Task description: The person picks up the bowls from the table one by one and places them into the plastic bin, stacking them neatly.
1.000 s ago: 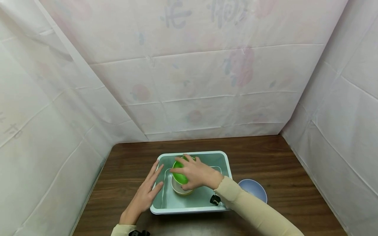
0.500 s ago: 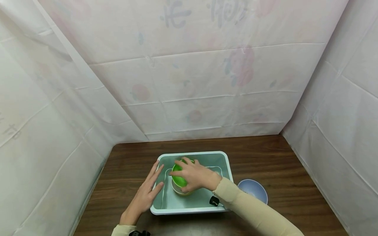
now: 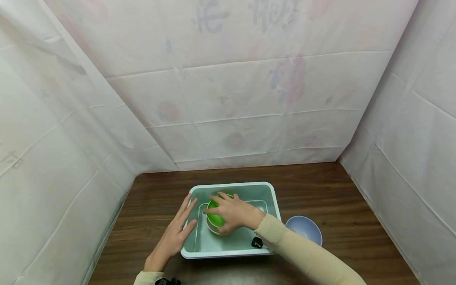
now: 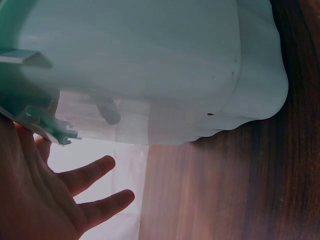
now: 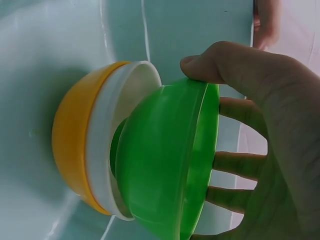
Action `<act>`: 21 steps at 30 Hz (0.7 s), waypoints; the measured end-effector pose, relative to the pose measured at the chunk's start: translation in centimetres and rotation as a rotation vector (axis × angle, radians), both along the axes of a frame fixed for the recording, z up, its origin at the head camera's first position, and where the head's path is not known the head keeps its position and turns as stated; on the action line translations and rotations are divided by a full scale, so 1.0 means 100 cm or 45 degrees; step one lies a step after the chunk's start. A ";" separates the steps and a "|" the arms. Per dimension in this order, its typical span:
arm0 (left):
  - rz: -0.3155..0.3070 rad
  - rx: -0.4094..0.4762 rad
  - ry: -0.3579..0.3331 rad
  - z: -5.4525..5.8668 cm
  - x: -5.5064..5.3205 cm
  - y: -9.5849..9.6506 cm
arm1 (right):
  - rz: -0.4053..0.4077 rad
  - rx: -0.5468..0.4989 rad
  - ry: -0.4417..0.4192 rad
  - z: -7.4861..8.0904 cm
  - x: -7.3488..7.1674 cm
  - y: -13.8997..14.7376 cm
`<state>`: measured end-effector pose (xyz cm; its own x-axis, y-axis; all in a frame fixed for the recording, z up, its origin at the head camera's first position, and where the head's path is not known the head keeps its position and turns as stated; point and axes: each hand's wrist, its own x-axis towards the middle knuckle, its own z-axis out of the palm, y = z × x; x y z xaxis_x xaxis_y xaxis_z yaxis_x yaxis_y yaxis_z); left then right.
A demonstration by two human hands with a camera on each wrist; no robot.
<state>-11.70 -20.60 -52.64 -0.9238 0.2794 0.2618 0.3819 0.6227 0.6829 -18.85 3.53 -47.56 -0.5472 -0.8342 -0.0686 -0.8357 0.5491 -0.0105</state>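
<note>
In the head view my right hand (image 3: 236,213) holds a green bowl (image 3: 214,221) inside a pale green plastic basin (image 3: 228,253). The right wrist view shows the thumb and spread fingers around that bowl's rim, its foot dipping into a white bowl (image 5: 100,145). Under the white one, an orange bowl (image 5: 70,145) forms the bottom of the stack. My left hand (image 3: 172,235) rests at the basin's left rim, fingers spread and nearly straight. From the left wrist, the basin's outer wall (image 4: 150,55) fills much of the picture, with fingers beside its edge.
To the right of the basin, a blue bowl (image 3: 304,229) sits on the dark wooden table (image 3: 342,198), partly behind the right sleeve. White printed sheeting (image 3: 228,91) stands along the table's back and both sides.
My right hand has lowered the green bowl toward the white one, so less of the white bowl shows. The left hand stays at the basin's rim.
</note>
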 end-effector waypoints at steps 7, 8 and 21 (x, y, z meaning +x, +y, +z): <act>0.002 0.006 -0.004 0.000 0.000 0.000 | -0.025 0.012 -0.065 -0.005 0.000 -0.004; 0.000 0.007 -0.006 0.000 0.000 0.000 | -0.030 0.014 -0.073 -0.006 0.000 -0.004; 0.001 0.003 -0.005 0.000 0.000 0.000 | -0.034 0.027 -0.091 -0.016 -0.003 -0.007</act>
<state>-11.69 -20.64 -52.69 -0.9250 0.2781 0.2589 0.3788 0.6215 0.6858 -19.19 2.86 -49.12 -0.5626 -0.8170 -0.1261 -0.8181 0.5722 -0.0576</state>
